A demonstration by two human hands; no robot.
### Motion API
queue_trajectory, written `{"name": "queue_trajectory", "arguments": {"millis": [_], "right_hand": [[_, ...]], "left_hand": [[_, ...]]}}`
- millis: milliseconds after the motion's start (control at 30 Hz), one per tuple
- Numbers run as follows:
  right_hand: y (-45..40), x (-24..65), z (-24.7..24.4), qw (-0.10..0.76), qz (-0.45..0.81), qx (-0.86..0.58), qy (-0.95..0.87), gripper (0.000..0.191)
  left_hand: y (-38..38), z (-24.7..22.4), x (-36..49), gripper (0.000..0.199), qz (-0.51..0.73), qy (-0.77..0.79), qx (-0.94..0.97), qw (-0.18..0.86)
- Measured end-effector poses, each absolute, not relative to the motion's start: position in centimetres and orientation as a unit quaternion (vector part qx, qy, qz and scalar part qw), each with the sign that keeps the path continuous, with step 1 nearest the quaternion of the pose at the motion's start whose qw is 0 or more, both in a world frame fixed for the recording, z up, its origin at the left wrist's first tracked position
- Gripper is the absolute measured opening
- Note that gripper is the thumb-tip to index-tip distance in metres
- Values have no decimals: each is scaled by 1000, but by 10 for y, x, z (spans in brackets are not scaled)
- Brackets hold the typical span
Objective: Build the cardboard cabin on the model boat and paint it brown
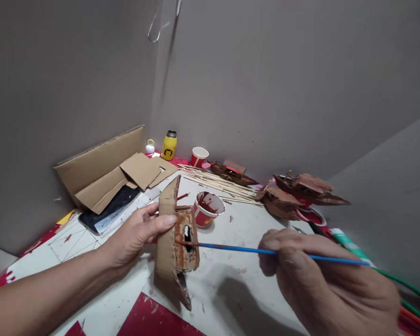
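A cardboard boat model [167, 233] is gripped in my left hand [143, 235], thumb on its near face and fingers behind. Its hull side is bare brown cardboard, and the box-like cabin [186, 219] on its right is partly coated in reddish-brown paint, with a cut-out opening. My right hand [301, 266] pinches a thin blue paintbrush [238, 248]. The brush tip touches the cabin wall close to the hull. Behind the cabin stands a red and white paper cup [207, 217] with brown paint inside.
Cardboard sheets [101, 163] and a dark phone [119, 205] lie at the left. A yellow bottle [169, 145], another paper cup [198, 158] and wooden sticks [217, 182] are at the back. Brown boat models [311, 186] rest at the back right.
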State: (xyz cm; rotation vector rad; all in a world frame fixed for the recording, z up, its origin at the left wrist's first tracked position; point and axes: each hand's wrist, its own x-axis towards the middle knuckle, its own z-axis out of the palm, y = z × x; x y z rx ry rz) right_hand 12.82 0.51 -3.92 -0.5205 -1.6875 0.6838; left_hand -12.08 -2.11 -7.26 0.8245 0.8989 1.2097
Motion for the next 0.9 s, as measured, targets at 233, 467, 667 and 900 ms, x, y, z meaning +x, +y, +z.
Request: {"name": "queue_trajectory", "arguments": {"millis": [233, 467, 667, 900], "right_hand": [[0, 130, -32, 568, 317, -266, -711, 10], [-2, 135, -29, 652, 274, -308, -636, 5], [3, 135, -34, 650, 224, -293, -665, 7], [-3, 129, -34, 623, 165, -293, -706, 18]], "left_hand": [[-21, -72, -122, 52, 534, 378, 381, 653], [-20, -70, -122, 54, 519, 409, 395, 638], [-21, -68, -122, 53, 522, 400, 410, 632], [-21, -69, -123, 57, 517, 402, 415, 632]]}}
